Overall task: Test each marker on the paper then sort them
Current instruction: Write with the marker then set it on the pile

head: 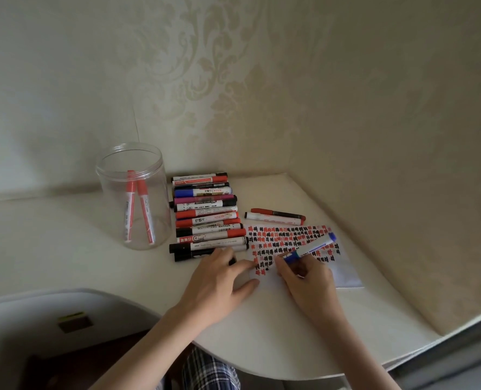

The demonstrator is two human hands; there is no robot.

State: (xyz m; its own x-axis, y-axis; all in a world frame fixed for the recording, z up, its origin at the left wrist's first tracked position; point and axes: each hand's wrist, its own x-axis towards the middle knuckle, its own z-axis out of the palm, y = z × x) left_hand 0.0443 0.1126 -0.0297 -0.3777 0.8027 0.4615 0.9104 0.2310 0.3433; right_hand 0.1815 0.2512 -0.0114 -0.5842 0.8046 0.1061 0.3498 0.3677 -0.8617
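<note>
You've got the blue marker [312, 247] pinched in your right hand [307, 280], fingers curled round the lower barrel, tip end down on the paper [349, 277] and the blue end pointing up and away to the right. The tip itself is tucked behind your fingers, so I can't tell if it's actually touching the sheet.

The paper lies flat on the white table [65, 249], right side, and its far part is already packed with rows of red and black scribbles [290, 235]. Your left hand [219, 280] is spread flat with relaxed fingers, pressing the near-left part of the sheet, not gripping anything.

Just left of the paper there's a row of markers [205, 215] lying side by side, mostly red and black caps, with a blue and a purple one further back. The nearest black one is partly under your left fingertips. Two more markers [274, 216] lie just beyond the paper's far edge, touching each other.

Further left, well apart from your hands, a clear plastic jar [133, 195] stands upright with two red markers [138, 209] leaning inside it. Patterned wallpaper [233, 80] behind, chair back [50, 319] bottom left.
</note>
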